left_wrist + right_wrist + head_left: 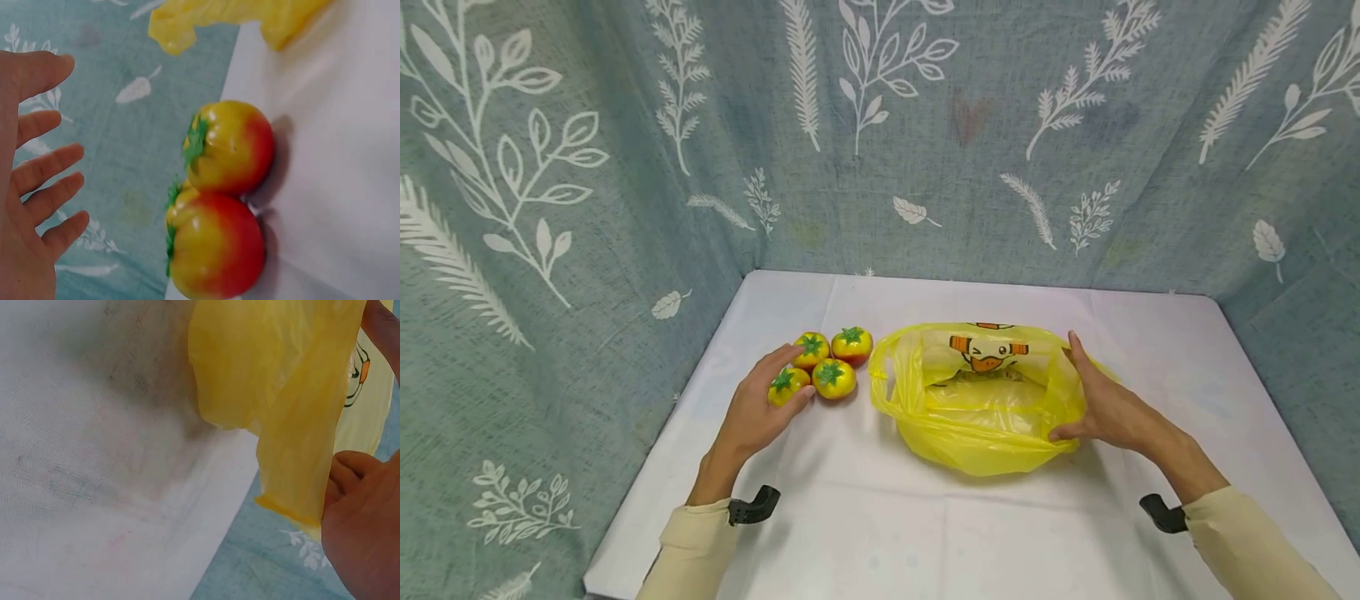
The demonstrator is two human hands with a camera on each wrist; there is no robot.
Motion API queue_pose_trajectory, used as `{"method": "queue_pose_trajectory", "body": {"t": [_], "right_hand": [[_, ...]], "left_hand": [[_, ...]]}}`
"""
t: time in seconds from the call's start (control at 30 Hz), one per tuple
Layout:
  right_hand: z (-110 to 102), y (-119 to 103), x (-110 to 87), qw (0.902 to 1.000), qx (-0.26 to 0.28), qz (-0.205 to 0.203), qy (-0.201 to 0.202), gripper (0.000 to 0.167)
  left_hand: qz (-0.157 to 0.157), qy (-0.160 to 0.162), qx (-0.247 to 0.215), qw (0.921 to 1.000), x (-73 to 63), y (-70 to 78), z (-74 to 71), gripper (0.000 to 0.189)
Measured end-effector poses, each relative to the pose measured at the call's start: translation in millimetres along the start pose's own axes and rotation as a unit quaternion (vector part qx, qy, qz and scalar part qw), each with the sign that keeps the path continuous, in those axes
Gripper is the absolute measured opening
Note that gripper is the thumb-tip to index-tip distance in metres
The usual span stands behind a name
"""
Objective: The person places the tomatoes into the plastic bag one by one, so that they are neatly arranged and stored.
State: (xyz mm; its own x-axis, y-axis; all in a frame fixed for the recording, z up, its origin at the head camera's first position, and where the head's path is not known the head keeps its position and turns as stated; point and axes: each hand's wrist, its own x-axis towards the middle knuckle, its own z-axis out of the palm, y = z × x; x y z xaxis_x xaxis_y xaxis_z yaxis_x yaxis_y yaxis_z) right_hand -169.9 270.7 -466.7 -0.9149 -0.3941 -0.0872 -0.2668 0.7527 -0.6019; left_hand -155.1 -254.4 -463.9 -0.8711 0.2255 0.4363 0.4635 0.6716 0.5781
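Several shiny yellow-and-red tomatoes with green leafy tops sit close together left of the middle of the table. My left hand is over the leftmost one, with thumb and fingers spread. In the left wrist view, this hand shows a gap between its loosely bent fingers and the tomatoes. To the right, a yellow plastic bag with a duck face printed inside stands with its mouth wide. My right hand holds its right side, thumb at the front rim; some fingers are hidden by the plastic.
A white cloth covers the table. Grey-green curtains with white leaf prints hang behind it and at both sides. Each wrist wears a black strap with a dark mount.
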Motion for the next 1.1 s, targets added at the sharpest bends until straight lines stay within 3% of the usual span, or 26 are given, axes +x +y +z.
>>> {"method": "queue_pose_trajectory", "body": {"t": [0.3,0.6,0.9,1.1], "right_hand": [[2,1,-0.6,0.9996,-0.021,0.007,-0.019,0.145],[3,1,1.4,0.9992,-0.029,0.007,-0.026,0.144],[0,-1,1.8,0.9983,-0.048,0.016,-0.029,0.146],[3,-1,1.4,0.9979,-0.051,0.017,-0.035,0.148]], "left_hand": [[-0.032,-0.025,0.02,0.999,-14.6,-13.0,-2.5,0.06],[-0.119,-0.06,0.08,0.9879,-25.8,-25.9,-4.3,0.065],[-0.149,-0.091,0.099,0.9797,-27.0,-40.8,1.3,0.07],[-0.164,-0.1,0.085,0.9777,-30.1,-45.7,4.6,0.075]]}}
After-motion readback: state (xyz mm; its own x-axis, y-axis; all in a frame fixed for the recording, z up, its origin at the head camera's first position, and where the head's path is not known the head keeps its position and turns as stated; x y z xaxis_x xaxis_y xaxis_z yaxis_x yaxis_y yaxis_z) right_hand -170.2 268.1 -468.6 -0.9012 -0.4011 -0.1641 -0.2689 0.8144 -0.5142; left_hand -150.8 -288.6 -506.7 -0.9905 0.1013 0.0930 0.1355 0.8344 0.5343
